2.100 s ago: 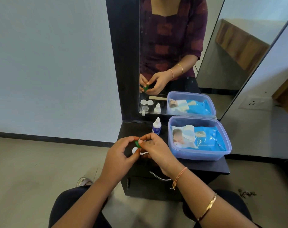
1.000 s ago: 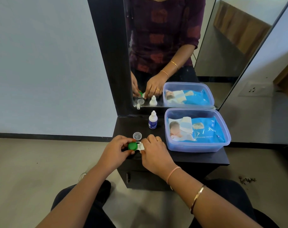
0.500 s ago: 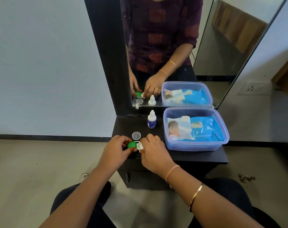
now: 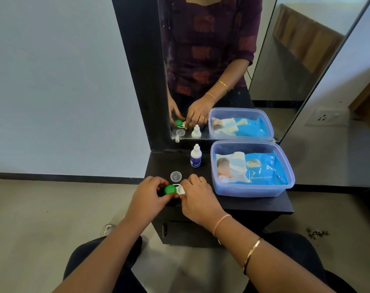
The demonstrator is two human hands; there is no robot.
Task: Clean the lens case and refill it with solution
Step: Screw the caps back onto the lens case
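A white lens case (image 4: pixel 179 188) lies on the black dresser top (image 4: pixel 253 203) near its front left corner. A green cap (image 4: pixel 169 189) sits on the case's left well, and my left hand (image 4: pixel 149 194) grips that cap with thumb and fingers. My right hand (image 4: pixel 197 197) presses on the case's right side and covers most of it. A clear cap (image 4: pixel 176 176) lies loose just behind the case. The small white solution bottle (image 4: pixel 195 156) with a blue label stands upright farther back, its nozzle bare.
A clear plastic tub (image 4: pixel 251 190) with a blue wipes pack (image 4: pixel 262 169) fills the dresser's right half. A mirror (image 4: pixel 222 60) rises behind and reflects the hands and objects. A tiny white cap (image 4: pixel 177 138) lies by the mirror's base. Bare floor lies left.
The hands came down from mid-air and set the case on the dresser top. The left hand stays pinched on the green cap; the right hand stays on the case.
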